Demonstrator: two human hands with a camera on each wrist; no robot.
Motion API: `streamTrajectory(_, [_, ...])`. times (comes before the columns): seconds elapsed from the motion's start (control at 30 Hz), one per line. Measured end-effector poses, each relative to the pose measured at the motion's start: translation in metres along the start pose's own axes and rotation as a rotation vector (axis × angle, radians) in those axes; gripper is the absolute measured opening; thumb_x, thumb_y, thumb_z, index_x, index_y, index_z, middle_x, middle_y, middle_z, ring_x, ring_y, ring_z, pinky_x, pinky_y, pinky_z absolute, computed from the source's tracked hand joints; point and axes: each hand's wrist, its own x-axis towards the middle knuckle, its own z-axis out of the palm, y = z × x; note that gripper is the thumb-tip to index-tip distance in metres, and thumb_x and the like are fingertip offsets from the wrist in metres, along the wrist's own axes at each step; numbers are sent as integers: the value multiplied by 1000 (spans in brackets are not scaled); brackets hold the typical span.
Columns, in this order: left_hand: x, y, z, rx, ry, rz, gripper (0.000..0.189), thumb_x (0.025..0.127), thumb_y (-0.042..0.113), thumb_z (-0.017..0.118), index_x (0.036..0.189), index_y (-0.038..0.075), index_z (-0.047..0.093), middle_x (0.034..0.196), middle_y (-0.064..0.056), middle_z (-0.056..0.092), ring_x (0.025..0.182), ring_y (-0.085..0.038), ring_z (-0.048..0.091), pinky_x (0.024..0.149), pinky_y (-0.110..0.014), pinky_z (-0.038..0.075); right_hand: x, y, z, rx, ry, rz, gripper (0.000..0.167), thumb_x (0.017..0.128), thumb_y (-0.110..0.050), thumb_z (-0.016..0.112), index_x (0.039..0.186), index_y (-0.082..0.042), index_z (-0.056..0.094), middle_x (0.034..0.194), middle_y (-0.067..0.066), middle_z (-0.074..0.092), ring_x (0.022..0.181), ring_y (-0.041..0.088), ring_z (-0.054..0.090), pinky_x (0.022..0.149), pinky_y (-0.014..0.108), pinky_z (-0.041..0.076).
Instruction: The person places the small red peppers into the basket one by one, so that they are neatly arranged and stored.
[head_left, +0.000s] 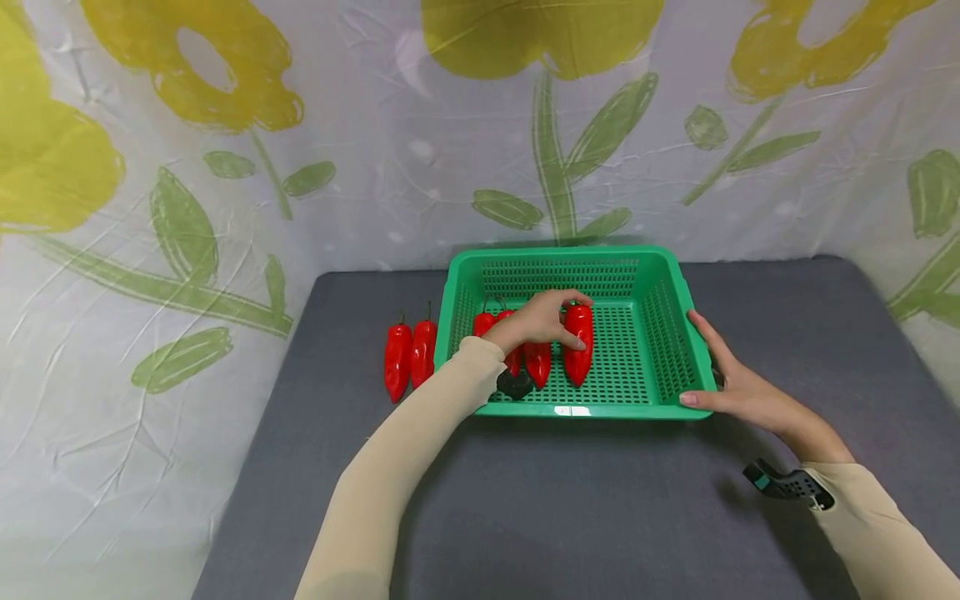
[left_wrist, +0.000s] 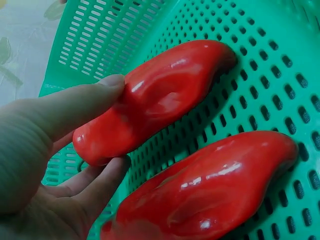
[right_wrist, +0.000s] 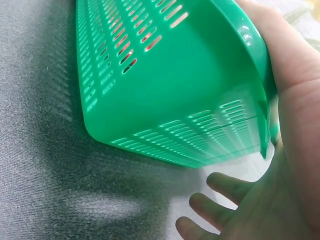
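Note:
My left hand (head_left: 542,321) reaches into the green plastic basket (head_left: 600,411) and pinches a long, glossy red pepper (head_left: 577,360) by its upper end, between thumb and fingers. In the left wrist view, the held pepper (left_wrist: 172,92) slants over the perforated basket floor, beside another red pepper (left_wrist: 215,185). Several more red peppers (head_left: 537,364) lie in the left half of the basket, partly covered by the left hand and forearm. At the basket's right front corner is my right hand (head_left: 735,387), its thumb on the rim and its other fingers extended outside the wall (right_wrist: 175,75).
Two red peppers (head_left: 397,362) lie side by side on the grey tabletop (head_left: 570,500), just left of the basket. Behind the table hangs a white flower-patterned cloth (head_left: 360,150). A dark strap (head_left: 787,485) sits on the right wrist.

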Motion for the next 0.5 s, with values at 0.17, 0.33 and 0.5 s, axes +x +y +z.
streamTrajectory(0.17, [1,0,1,53,10,6,69,83,22,81,144,21,49,138,-9,54,120,-26,58,86,-31,56,0,1,0,-7,1,-6,112,92,-14,68,153,-42,-21,161,29,-11,138,57,26,82,18,47])
streamTrajectory(0.33, [0,1,0,120,13,2,71,82,27,82,144,22,49,137,-7,57,122,-21,56,89,-31,55,0,2,0,10,-2,-10,111,92,-14,67,153,-42,-21,161,29,-11,138,57,26,81,17,47])
streamTrajectory(0.5, [1,2,-1,159,8,-8,72,83,29,81,146,22,48,138,-7,56,122,-21,54,91,-32,55,0,1,0,9,-2,-9,111,92,-14,67,153,-42,-21,162,28,-10,138,56,27,82,15,46])
